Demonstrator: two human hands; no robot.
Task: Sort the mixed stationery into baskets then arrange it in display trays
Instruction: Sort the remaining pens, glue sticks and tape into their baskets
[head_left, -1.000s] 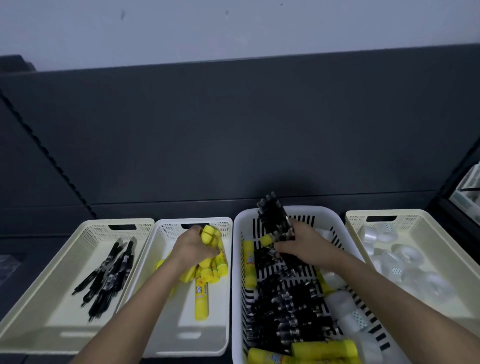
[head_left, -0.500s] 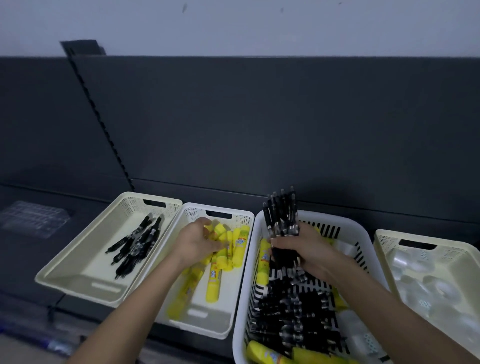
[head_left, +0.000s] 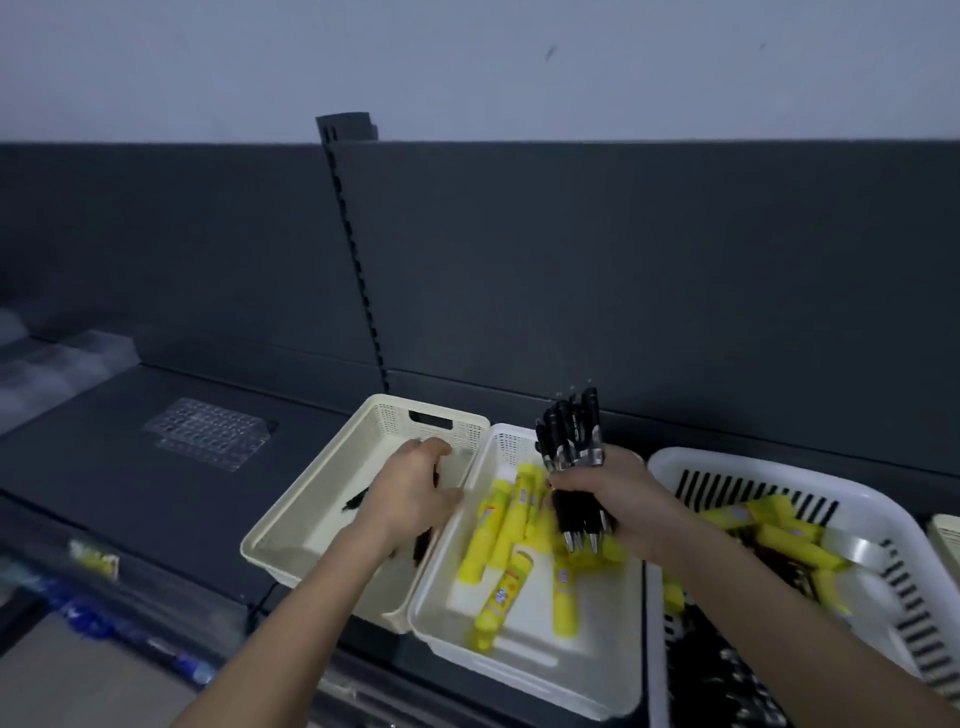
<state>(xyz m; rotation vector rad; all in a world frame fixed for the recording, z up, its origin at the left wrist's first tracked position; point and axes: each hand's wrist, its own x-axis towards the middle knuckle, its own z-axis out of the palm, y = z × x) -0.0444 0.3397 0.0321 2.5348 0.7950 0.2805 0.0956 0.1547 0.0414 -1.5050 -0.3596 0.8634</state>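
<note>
At lower centre, our right hand grips a bundle of black pens. Our left hand lies over the cream basket, and we cannot tell its grip.

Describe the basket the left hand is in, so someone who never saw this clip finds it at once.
On the dark shelf, take the leftmost container: the cream basket, with perforated walls and a handle slot in its far wall. Its white neighbour holds yellow glue sticks; this one shows only a few black pens under the left hand.
</note>
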